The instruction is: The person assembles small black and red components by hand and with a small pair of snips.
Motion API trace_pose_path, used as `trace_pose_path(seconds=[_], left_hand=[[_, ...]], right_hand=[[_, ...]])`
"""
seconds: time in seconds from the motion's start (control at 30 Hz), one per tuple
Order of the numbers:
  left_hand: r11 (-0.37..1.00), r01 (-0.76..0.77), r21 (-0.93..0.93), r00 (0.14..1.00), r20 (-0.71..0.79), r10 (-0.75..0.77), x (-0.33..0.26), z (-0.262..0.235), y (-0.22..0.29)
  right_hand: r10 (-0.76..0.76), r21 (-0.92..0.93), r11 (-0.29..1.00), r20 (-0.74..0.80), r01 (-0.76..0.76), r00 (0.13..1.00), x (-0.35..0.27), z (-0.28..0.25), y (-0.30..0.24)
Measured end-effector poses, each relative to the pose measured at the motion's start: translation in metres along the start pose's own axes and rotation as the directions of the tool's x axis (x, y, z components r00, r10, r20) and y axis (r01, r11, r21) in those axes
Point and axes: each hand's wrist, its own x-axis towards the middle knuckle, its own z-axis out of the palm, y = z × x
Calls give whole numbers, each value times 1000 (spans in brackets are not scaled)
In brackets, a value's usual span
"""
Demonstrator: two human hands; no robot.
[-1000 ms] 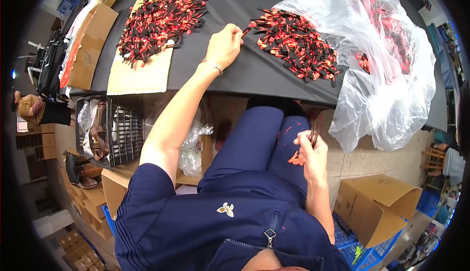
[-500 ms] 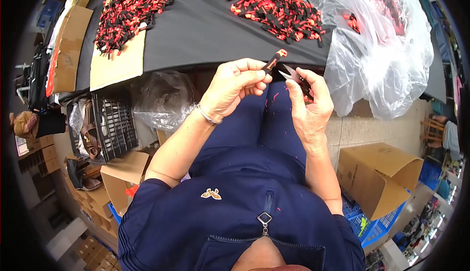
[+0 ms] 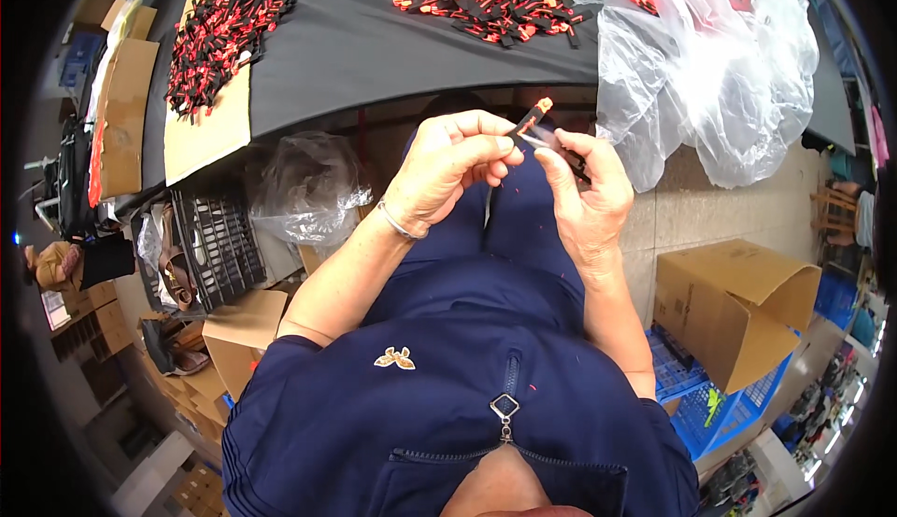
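Narrow black, orange-tipped fabric-like strip [image 3: 530,125], pointing to one o'clock: judged light, pliable, best held low; pinched by left hand [image 3: 444,167]. Pointed metal snips [image 3: 536,141] held by right hand [image 3: 595,195].

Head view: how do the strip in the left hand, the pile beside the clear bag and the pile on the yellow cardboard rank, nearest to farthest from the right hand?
1. Held strip: just left of the right hand, in the left hand.
2. Bag-side pile: beyond both hands.
3. Left pile: far left, on the yellow cardboard.
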Motion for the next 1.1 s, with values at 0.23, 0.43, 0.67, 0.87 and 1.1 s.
trace_pose_path(seconds=[0.23, 0.43, 0.67, 0.87, 1.1], left_hand=[[994, -39, 98, 998, -39, 43, 0, 4, -2], [1000, -23, 18, 999, -45, 24, -1, -1, -5], [999, -17, 45, 1000, 0, 17, -2, -2, -4], [997, -13, 73, 1000, -18, 15, -3, 1, -4], [998, 5, 65, 1000, -18, -4, -1, -2, -9]], right_hand=[[122, -10, 992, -12, -122, 992, -1, -6, 7], [59, -49, 997, -59, -62, 996, -1, -10, 5], [-103, -146, 985, -69, 92, 992, 2, -9, 3], [-165, -169, 974, -75, 150, 983, 3, -11, 5], [-165, -220, 963, -17, 158, 986, -1, -10, 8]])
